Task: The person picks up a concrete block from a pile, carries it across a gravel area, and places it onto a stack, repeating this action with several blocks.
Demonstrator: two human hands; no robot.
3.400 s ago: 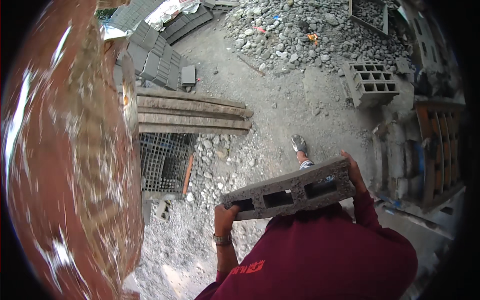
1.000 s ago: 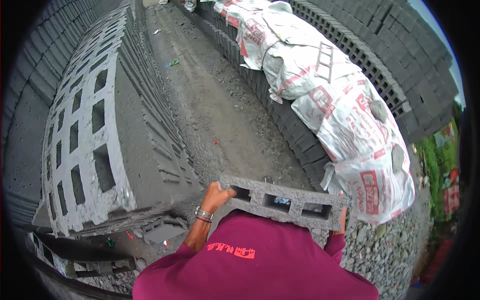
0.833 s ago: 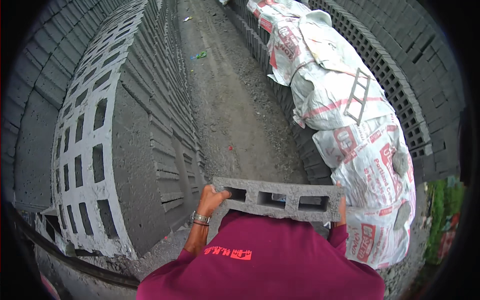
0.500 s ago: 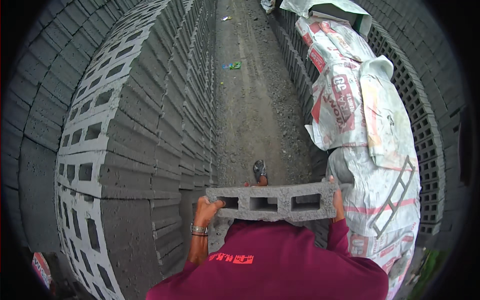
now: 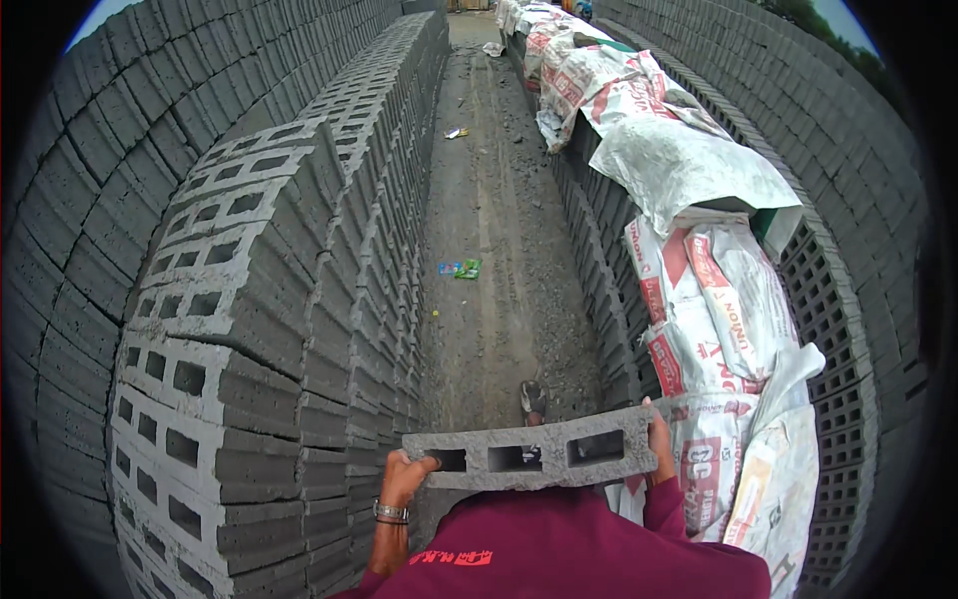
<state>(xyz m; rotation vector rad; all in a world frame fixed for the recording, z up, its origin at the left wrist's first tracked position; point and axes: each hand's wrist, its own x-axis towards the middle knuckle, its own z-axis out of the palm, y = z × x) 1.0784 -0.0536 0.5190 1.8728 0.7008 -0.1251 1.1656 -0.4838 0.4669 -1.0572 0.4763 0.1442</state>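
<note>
A grey concrete block (image 5: 555,458) with three rectangular holes is held level in front of my chest, spanning both hands. My left hand (image 5: 402,477) grips its left end, with the thumb at the left hole. At the other end, my right hand (image 5: 660,445) is closed round the block's edge, partly hidden behind it. Close on the left rises a stack of concrete blocks (image 5: 261,399), their holes facing up. A foot in a dark sandal (image 5: 533,397) shows just beyond the block I carry.
A dirt path (image 5: 489,319) runs ahead between block walls, with gravel on its right. White and red sacks (image 5: 718,349) cover the row at my right. Litter (image 5: 461,269) lies on the path. Taller block walls (image 5: 80,200) stand farther out on both sides.
I have moved forward along the path, and the view has tilted up to show more of the far end. Both hands still hold the block, now slightly higher at its right end.
</note>
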